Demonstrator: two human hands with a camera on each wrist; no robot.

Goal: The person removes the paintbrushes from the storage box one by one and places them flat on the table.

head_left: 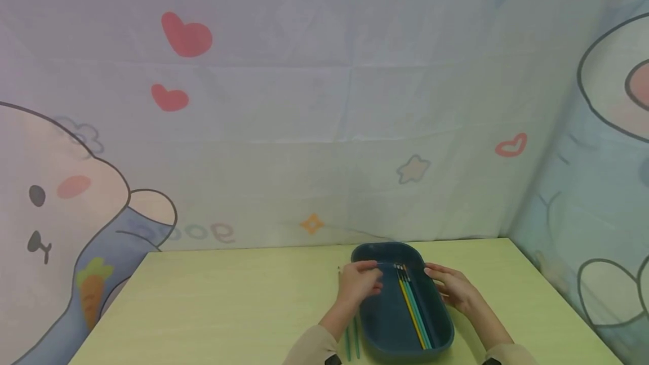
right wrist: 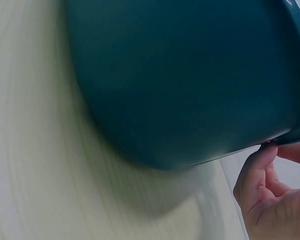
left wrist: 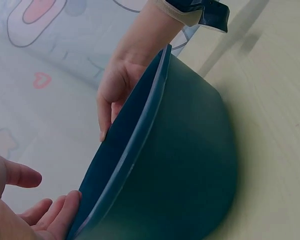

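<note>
A dark teal plastic basin (head_left: 385, 320) stands on the table, its long side running away from me. Inside it, along the right, lie several thin paintbrushes (head_left: 414, 314) with yellow and teal handles. My left hand (head_left: 359, 284) is over the basin's left rim, fingers loosely bent; in the left wrist view its thumb stands apart and its fingertips (left wrist: 72, 200) are at the rim. On the opposite side, my right hand (head_left: 453, 287) pinches the right rim between thumb and fingers, as the right wrist view shows. Both brush ends nearest my left hand are partly hidden.
More teal paintbrush handles (head_left: 356, 338) lie on the table just left of the basin, partly covered by my left forearm. The pale yellow-green table (head_left: 218, 303) extends to the left. A printed cloth (head_left: 284, 106) hangs behind the table and along its right side.
</note>
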